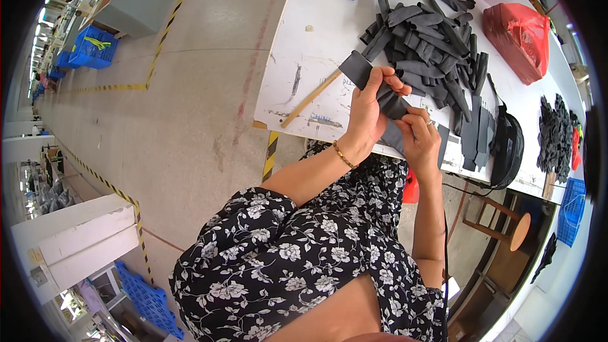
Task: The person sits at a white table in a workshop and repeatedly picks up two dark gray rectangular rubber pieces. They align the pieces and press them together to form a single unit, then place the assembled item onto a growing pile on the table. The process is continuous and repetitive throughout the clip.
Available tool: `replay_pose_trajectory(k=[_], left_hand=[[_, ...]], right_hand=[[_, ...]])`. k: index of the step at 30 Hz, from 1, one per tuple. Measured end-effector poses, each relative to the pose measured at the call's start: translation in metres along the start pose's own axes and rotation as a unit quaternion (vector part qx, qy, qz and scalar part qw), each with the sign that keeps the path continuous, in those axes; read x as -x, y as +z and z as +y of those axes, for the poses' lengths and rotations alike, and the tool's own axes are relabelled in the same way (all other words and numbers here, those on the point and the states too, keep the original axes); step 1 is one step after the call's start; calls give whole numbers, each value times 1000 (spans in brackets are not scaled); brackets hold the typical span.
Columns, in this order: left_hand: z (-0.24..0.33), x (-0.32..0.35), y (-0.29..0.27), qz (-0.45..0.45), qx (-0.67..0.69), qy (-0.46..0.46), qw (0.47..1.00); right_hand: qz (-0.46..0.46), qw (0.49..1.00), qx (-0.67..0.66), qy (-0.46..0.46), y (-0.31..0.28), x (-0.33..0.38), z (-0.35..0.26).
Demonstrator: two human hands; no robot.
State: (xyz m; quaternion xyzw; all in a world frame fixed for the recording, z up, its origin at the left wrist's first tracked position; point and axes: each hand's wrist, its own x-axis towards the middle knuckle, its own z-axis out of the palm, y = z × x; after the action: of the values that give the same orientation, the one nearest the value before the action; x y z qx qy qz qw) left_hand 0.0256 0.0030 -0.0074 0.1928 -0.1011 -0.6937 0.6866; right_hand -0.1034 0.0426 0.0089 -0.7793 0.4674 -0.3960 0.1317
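Note:
A dark grey fabric strip (356,69) is stretched between my two hands above the near edge of the white table. My left hand (369,111) is closed round its middle, thumb pointing up, with the strip's far end sticking out beyond the fingers. Lower right, my right hand (420,138) pinches the near end between thumb and fingers. A thin wooden stick (310,98) slants down-left from the strip's far end; whether it runs inside the fabric or beneath it, I cannot tell. Just beyond my hands lies a large heap of dark grey fabric tubes (427,44).
Flat grey fabric pieces (472,133) lie right of my hands, beside a black bag-like item (508,149). A red plastic bag (518,41) stands at the far right of the white table (288,76). A wooden stool (519,231) is below on the right. Blue crates (94,47) stand far left.

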Motion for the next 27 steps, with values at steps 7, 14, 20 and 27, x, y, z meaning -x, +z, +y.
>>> replay_pose_trajectory(k=[7,14,20,27], left_hand=[[2,2,-1,0,12,-23,1000],[2,-2,-4,-13,-11,-35,999],[2,-15,0,-111,-41,30,992],[18,-8,8,-166,-35,39,985]], right_hand=[[-9,1000,4,7,-1,-2,2],[-37,998,25,47,-5,-3,0],[137,946,-174,236,27,-3,-5],[199,829,-374,365,-8,1,-10]])
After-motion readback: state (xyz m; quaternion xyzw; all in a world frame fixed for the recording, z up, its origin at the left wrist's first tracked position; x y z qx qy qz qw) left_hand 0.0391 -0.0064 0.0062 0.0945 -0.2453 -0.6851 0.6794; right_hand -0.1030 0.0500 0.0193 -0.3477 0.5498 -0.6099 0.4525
